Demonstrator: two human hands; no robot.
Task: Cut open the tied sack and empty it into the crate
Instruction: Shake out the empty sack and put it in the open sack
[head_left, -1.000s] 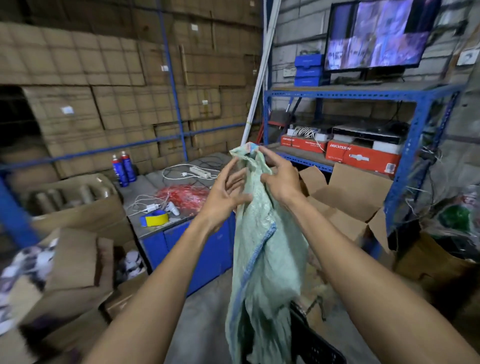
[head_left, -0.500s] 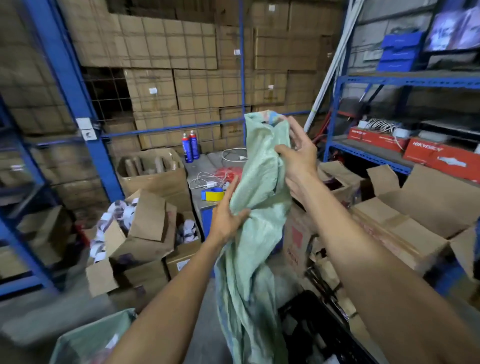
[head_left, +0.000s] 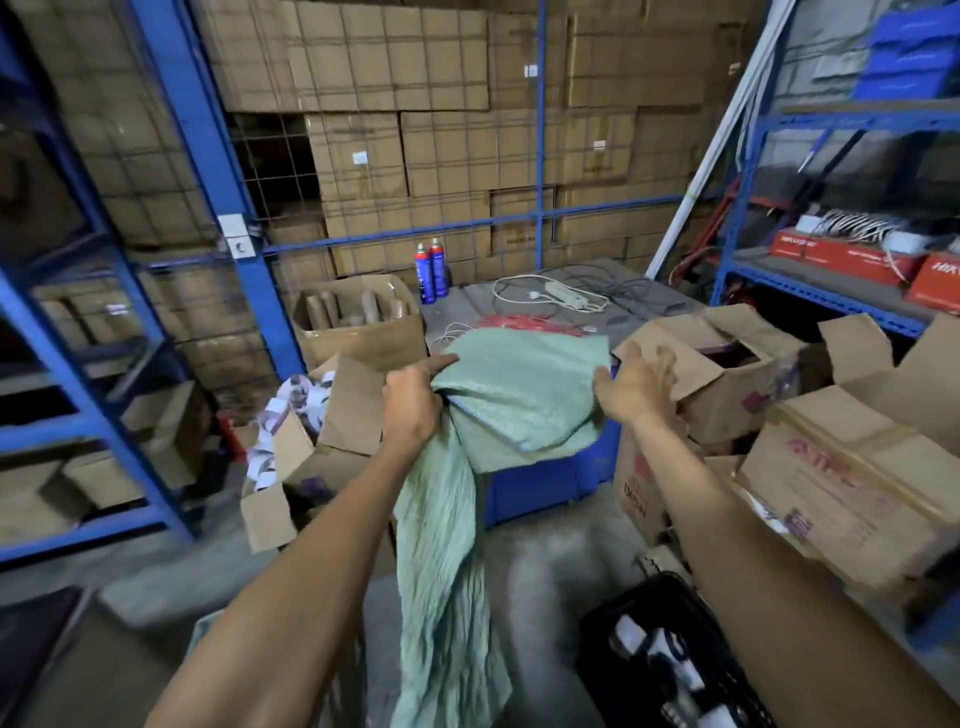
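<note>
Since the earlier frame the sack (head_left: 519, 395) has come down from an upright hold and now drapes between the hands, limp and seemingly empty. The left hand (head_left: 413, 402) grips a bunched fold; the right hand (head_left: 636, 387) is spread, only touching its edge. The cloth looks light and soft; best held by gathered folds. The crate (head_left: 670, 660) stands below right.

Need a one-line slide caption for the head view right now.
Left hand grips the limp green sack; right hand open beside it, above the black crate.

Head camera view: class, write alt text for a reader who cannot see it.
A person's left hand grips a limp pale green woven sack in front of them, while the right hand touches its far edge with loose fingers. A black plastic crate sits on the floor below right, among open cardboard boxes.
</note>
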